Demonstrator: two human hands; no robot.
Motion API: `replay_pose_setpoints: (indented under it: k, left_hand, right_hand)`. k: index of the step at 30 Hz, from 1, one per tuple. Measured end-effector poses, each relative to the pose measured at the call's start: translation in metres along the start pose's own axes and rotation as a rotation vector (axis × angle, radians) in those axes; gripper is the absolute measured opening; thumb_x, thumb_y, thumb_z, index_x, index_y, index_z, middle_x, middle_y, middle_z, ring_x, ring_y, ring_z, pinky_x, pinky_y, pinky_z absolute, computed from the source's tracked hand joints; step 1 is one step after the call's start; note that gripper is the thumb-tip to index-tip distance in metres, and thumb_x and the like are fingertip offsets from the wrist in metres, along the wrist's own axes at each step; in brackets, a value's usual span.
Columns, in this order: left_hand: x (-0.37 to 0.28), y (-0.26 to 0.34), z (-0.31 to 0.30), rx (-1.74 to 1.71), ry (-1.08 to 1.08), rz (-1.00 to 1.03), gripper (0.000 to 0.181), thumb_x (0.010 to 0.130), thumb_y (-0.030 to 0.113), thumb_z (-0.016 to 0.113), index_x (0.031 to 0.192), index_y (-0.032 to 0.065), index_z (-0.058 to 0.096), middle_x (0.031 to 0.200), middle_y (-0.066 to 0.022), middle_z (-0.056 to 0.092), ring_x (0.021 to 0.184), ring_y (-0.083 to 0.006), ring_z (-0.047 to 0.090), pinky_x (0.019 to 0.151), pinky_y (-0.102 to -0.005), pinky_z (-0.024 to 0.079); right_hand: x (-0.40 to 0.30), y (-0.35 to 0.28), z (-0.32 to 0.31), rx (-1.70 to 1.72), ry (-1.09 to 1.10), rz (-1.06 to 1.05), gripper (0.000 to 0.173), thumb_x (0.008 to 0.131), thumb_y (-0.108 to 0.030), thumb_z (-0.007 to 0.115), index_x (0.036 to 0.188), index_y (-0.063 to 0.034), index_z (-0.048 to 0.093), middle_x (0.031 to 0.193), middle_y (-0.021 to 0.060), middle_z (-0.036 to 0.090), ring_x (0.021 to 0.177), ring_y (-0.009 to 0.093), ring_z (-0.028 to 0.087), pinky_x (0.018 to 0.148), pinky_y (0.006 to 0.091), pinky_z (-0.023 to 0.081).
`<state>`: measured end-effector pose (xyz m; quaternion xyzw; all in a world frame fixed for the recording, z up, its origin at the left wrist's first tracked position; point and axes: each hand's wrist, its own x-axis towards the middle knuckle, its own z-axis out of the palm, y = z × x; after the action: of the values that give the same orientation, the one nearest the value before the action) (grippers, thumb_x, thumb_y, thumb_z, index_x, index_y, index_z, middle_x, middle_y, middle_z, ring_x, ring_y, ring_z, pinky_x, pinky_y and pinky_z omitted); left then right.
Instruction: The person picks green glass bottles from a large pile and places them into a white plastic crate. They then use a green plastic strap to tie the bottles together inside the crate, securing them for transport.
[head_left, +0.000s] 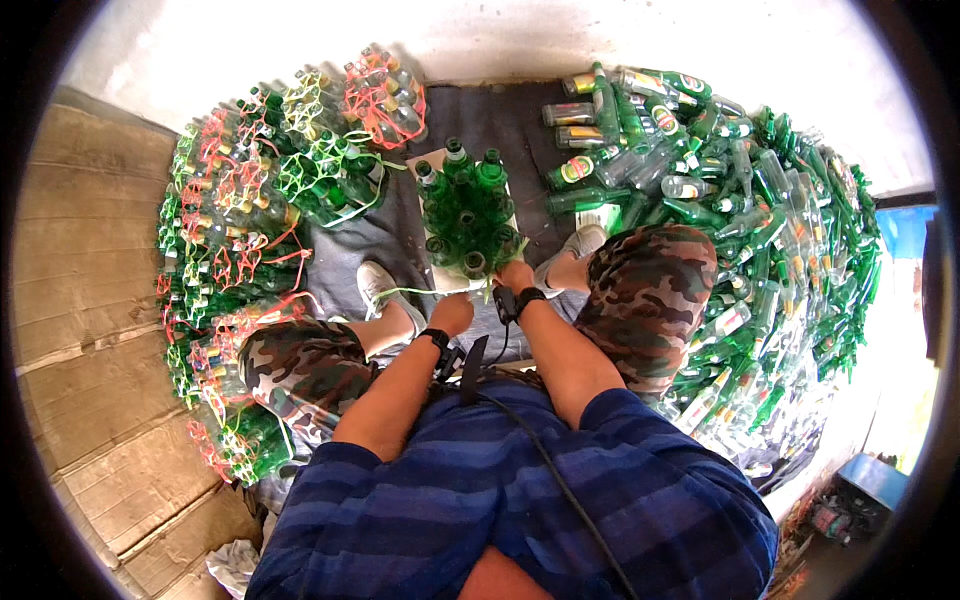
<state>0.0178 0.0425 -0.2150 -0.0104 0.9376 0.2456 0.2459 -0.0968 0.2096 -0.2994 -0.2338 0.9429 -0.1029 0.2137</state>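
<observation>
Several upright green glass bottles stand in a tight group on a pale board between my feet. A thin light-green plastic strap runs along the near side of the group, with one end stretching left past my shoe. My right hand is closed around the strap at the group's near right corner, close against the bottles. Just below the board's near edge, my left hand is curled at the strap; its fingertips are hidden. Both wrists wear black bands with small devices.
At left stand bottle bundles tied with green and red straps, beside cardboard. A high heap of loose bottles lies at right. Dark sheeting covers the floor up to a white wall. A black cable crosses my shirt.
</observation>
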Motion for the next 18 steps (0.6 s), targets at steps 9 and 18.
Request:
replay_pose_setpoints:
  k: [9,18]
  left_hand:
    - [0.012,-0.037,0.017,-0.008,0.162,0.087,0.022,0.084,0.014,0.05,0.079,-0.0018,0.065,0.089,-0.0235,0.066,0.083,-0.0412,0.064,0.077,-0.0488,0.052]
    - [0.009,-0.002,-0.064,0.337,0.148,0.266,0.022,0.08,0.013,0.054,0.075,-0.001,0.07,0.089,-0.0224,0.067,0.085,-0.0397,0.065,0.076,-0.0486,0.053]
  right_hand:
    - [0.003,0.008,0.001,0.108,-0.004,-0.035,0.027,0.084,-0.034,0.06,0.079,-0.0098,0.07,0.079,0.0136,0.07,0.073,0.035,0.068,0.061,0.0456,0.053]
    - [-0.042,0.008,-0.064,0.81,-0.146,0.077,0.02,0.089,-0.023,0.059,0.079,-0.0061,0.066,0.077,0.0129,0.069,0.07,0.028,0.068,0.059,0.0449,0.053]
